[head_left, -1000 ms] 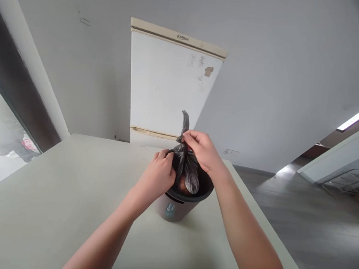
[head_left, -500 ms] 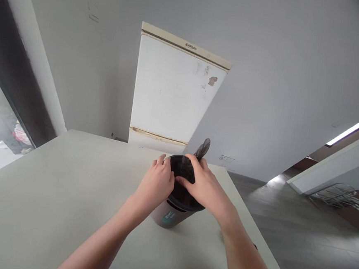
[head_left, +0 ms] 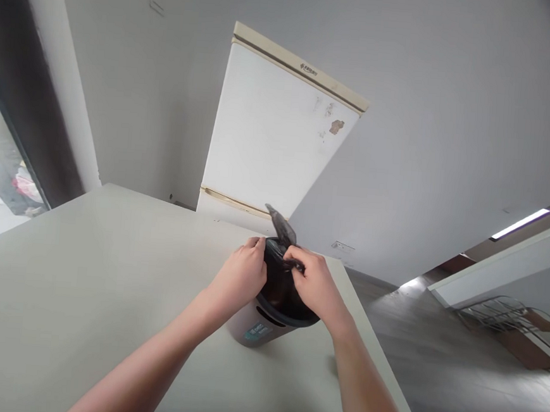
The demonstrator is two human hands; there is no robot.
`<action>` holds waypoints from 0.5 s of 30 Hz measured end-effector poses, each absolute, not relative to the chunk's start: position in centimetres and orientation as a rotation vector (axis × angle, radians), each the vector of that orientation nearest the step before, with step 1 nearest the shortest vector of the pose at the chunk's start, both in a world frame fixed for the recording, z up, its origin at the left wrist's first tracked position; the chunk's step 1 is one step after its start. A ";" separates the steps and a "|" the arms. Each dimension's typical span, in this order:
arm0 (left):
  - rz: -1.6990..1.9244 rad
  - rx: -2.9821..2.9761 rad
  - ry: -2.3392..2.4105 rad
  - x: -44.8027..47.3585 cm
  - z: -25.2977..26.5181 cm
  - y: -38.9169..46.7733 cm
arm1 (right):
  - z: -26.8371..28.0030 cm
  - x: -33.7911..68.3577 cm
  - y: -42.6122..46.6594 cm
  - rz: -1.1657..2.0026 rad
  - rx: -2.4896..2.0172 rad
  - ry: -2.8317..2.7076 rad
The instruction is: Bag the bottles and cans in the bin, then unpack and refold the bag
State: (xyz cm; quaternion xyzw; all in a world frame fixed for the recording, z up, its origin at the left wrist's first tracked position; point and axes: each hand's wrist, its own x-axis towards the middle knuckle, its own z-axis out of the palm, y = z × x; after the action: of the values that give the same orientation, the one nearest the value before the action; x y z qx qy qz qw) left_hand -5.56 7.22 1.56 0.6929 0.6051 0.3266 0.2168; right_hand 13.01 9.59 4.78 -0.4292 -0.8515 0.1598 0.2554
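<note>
A round trash can [head_left: 242, 329] with a dark rim and a teal label leans slightly on the pale table. My left hand [head_left: 241, 268] is closed around the left side of its rim, thumb toward the opening. Between the fingers of my right hand [head_left: 315, 284], a black plastic bag [head_left: 283, 229] is pinched just above the mouth. The bag's loose end sticks up and to the left; its lower part goes down into the dark inside, where detail is hard to see.
Beyond the pale table [head_left: 122, 264] stands a white refrigerator [head_left: 276, 130] with peeling marks. A small object [head_left: 333, 365], partly hidden, lies beside my right forearm. Past the table's right edge, a metal rack [head_left: 499, 316] stands on the grey floor [head_left: 415, 363].
My right hand has turned and closed more tightly on the bag. The bag's loose end has swung from upper right to upper left. The view has shifted slightly.
</note>
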 end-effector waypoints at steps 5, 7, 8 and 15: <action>0.937 1.888 1.656 -5.9 1.5 7.5 | 5.1 13.4 9.8 0.192 -0.968 -2.115; 0.933 1.870 1.655 -6.2 1.6 7.4 | 5.8 13.5 10.2 0.087 -0.905 -2.030; 0.940 1.857 1.654 -6.3 1.6 7.4 | 6.4 13.4 10.5 0.026 -0.878 -1.988; 1.036 1.846 1.561 -7.0 1.6 7.5 | 13.5 13.8 11.8 -0.372 -0.708 -1.485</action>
State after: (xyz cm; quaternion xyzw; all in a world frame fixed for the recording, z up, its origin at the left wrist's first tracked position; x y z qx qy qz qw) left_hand -7.00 7.52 1.63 0.6790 0.5743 0.3809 0.2529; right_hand 13.84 11.80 13.53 -0.3135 -0.6576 -0.1646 0.6650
